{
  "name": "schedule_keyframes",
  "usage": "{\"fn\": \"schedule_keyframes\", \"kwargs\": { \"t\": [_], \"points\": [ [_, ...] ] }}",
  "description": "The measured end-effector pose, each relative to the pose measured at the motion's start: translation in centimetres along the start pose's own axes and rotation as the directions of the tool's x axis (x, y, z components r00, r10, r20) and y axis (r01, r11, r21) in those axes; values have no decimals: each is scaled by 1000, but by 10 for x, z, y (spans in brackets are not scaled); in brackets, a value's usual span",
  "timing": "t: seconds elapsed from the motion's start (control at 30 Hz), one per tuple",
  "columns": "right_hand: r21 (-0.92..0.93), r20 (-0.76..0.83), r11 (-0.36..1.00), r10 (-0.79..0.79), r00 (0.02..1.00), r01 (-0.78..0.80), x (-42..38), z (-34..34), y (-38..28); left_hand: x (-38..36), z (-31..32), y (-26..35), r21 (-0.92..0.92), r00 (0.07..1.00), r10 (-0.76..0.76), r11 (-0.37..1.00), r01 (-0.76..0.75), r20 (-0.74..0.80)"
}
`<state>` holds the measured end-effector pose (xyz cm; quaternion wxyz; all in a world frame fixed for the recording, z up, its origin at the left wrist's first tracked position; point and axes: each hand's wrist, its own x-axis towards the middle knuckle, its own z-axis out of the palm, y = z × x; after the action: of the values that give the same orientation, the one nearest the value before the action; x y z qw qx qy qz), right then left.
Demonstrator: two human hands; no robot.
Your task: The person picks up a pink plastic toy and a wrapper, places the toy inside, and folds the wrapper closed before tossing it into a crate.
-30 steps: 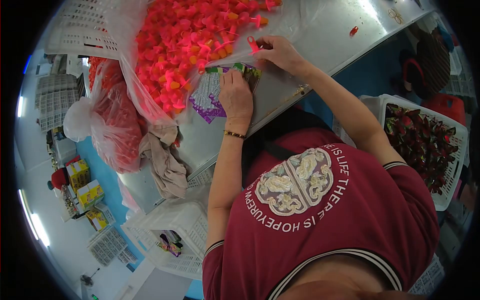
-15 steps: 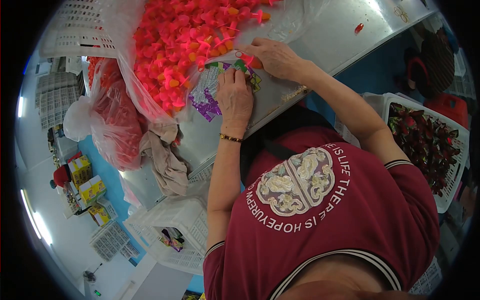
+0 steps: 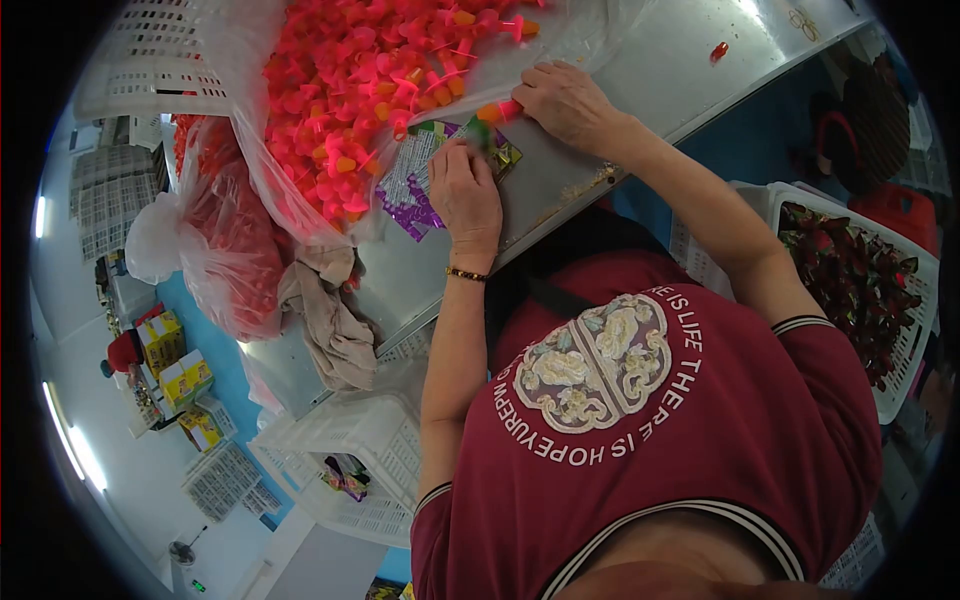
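Note:
My left hand (image 3: 465,200) rests on a stack of flat printed packets (image 3: 408,190), purple, silver and green. Its fingers are curled together at the upper packet's edge, beside a blurred green patch. To the right, my right hand (image 3: 572,108) pinches a small pink-and-orange plastic-looking piece (image 3: 498,112) above the packets' upper right end. Just beyond both hands lies a large heap of similar pink pieces (image 3: 365,100) with orange tips, spread on clear plastic sheeting (image 3: 290,185).
The metal table (image 3: 650,90) carries a loose red piece (image 3: 719,50) and rubber bands (image 3: 803,26). A rag (image 3: 335,335) and a tied bag (image 3: 235,240) are at left. White crates stand below, one holding dark red packets (image 3: 850,290).
My right hand has shifted slightly up and right with the pink-and-orange piece, away from the left hand. The left hand's fingers have moved a little left and down.

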<state>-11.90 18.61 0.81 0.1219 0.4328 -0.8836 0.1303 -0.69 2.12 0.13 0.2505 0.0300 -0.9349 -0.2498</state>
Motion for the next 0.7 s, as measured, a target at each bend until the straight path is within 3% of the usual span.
{"fn": "schedule_keyframes", "kwargs": {
  "t": [0.07, 0.13, 0.2, 0.4, 0.47, 0.6, 0.7],
  "points": [
    [33, -30, 998, 63, 998, -62, -7, -2, -8, 3, -1, 2, -31, 991, -129, 991, 130, 29],
    [70, -60, 990, 129, 990, -125, -12, -5, -17, 3, 1, -1, -13, 990, -138, 990, 139, 30],
    [195, 41, 953, 228, 973, -232, -11, -10, -26, 3, 1, -3, 4, 989, -144, 990, 144, 32],
    [445, 29, 842, 326, 945, -304, -21, -4, -51, 1, -1, -2, -155, 966, -260, 954, 258, 9],
    [387, 13, 881, 290, 957, -272, -26, 1, -50, 1, -2, 1, -269, 937, -350, 900, 343, 24],
    [250, -34, 950, 203, 979, -188, -31, -4, -48, -3, 1, -6, -306, 948, -317, 904, 298, -11],
    [332, -158, 923, 260, 953, -196, -30, -5, -51, -3, 0, -4, -371, 916, -401, 850, 374, 4]
  ]
}}
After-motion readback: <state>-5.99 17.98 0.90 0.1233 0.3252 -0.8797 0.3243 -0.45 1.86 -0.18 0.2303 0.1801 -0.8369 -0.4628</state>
